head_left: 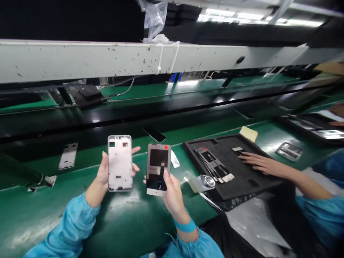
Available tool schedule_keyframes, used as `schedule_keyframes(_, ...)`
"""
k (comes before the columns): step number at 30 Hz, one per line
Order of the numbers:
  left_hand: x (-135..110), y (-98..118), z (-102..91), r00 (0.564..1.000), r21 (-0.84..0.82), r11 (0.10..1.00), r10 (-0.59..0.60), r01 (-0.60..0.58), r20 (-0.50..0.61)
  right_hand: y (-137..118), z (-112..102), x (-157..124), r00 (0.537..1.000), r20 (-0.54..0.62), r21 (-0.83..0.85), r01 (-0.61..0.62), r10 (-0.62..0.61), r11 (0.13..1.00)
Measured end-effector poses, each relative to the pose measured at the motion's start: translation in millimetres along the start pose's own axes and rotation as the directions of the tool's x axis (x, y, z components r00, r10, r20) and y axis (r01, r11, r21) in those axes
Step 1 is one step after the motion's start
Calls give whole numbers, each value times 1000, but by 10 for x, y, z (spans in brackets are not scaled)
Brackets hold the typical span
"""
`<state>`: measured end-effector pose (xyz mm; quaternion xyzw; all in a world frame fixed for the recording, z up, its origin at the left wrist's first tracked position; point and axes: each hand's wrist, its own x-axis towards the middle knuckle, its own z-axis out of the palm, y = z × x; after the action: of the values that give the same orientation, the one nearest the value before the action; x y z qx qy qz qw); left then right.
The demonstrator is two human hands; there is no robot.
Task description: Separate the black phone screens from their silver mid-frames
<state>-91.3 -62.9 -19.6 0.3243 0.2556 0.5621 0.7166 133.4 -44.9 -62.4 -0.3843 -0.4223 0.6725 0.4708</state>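
Cradling a pale phone frame (120, 163) above the green worktop (120, 224), the left hand (100, 173) has its grip closed around the long edges, thumb at one side and fingers reaching behind to the other. Just beside it, apart from the frame, the right hand (173, 191) pinches a phone display panel (156, 157), thumb over the lower right part and fingers underneath. Both pieces look light; the frame is probably thin and stiff, with smooth rims that could slip, so the long sides seem the place to hold. The panel is likely the more fragile and could crack if flexed, so pressure belongs at the borders rather than mid-face. The fingers behind both pieces are mostly hidden, as are the far faces. Markings on the panel are too small to read. Farther right, a co-worker's hand (258, 163) partly covers a small phone part (238, 151) on the black foam tray (239, 175); what lies under the palm cannot be made out.
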Motion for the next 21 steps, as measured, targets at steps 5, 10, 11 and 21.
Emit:
schedule_keyframes(5, -147, -272, 202, 928, 55, 998, -58, 40, 367, -22, 83, 23, 985, 5, -169, 168, -170, 971)
schedule_keyframes(10, -148, -334, 218, 945, 274, 958, -9, -85, 326, -233, 151, 100, 822, -149, -322, 484, -549, 813)
schedule_keyframes(11, -147, -331, 212, 949, 339, 934, 1, -113, 315, -290, 161, 114, 800, -116, -344, 524, -589, 779)
schedule_keyframes(21, -138, -263, 163, 915, 893, 196, 90, -404, 394, -499, 338, 81, 821, -36, -32, 569, -570, 822)
